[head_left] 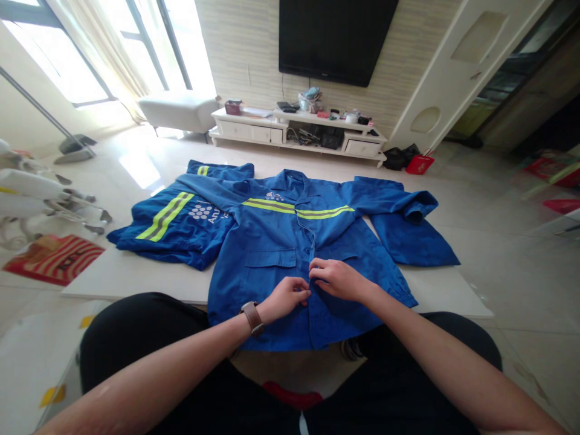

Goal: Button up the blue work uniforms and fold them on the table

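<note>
A blue jacket (267, 226) with yellow-grey reflective stripes lies spread, front up, on a low white table (453, 293), its collar at the far side. My left hand (290, 296), with a brown-strapped watch on the wrist, pinches the jacket's front edge near the lower middle. Just above and to the right, my right hand (333, 278) has its fingers closed on the same front placket. The upper part of the placket is slightly parted. Under the jacket's left sleeve side is a folded blue garment (181, 226) with a white logo; another blue garment (421, 238) lies under the right sleeve.
My knees flank the table's near edge. Beyond it stand a white TV cabinet (254, 130) with small items on top, a wall-mounted television (335, 36) and a white bench (179, 112). A red bag (54, 260) lies on the floor at left.
</note>
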Motion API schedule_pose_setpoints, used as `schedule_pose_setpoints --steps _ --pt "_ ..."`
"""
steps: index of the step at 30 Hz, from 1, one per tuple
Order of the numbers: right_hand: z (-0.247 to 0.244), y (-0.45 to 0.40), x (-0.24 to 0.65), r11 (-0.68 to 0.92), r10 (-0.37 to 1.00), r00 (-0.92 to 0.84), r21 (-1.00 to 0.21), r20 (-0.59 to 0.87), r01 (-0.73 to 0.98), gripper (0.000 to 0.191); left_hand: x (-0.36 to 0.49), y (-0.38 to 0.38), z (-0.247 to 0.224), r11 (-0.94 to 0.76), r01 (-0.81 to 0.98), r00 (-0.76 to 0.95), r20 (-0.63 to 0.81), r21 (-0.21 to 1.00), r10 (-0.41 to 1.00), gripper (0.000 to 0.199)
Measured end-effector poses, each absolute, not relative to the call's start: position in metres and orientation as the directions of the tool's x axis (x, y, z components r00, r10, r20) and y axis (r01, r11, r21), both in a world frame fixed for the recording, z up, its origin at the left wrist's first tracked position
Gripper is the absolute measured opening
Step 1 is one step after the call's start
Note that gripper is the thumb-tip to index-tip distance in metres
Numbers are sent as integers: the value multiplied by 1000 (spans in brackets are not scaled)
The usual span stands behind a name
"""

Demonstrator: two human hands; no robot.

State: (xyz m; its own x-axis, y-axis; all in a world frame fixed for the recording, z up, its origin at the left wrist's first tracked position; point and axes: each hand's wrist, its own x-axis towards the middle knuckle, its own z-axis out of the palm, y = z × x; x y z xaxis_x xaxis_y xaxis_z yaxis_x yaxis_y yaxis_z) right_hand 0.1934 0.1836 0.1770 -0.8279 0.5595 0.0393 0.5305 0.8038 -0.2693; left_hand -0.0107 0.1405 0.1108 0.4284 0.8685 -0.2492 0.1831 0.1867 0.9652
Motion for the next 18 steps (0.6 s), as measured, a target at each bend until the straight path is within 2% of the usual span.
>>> schedule_pose_setpoints --steps 4,9,12,18 --pt "175 185 193 806 556 -829 -276 52 524 16 -10 141 116 219 165 417 -270 962 868 31" --pt "174 187 194 821 551 -834 -206 43 532 18 -10 140 119 226 177 425 -281 958 861 40" --pt "179 187 197 816 558 -830 -187 1 548 12 -10 141 115 220 127 442 -254 967 860 45" --pt "193 186 201 758 619 -777 -171 -112 629 9 -9 143 101 190 119 448 -223 975 866 37"
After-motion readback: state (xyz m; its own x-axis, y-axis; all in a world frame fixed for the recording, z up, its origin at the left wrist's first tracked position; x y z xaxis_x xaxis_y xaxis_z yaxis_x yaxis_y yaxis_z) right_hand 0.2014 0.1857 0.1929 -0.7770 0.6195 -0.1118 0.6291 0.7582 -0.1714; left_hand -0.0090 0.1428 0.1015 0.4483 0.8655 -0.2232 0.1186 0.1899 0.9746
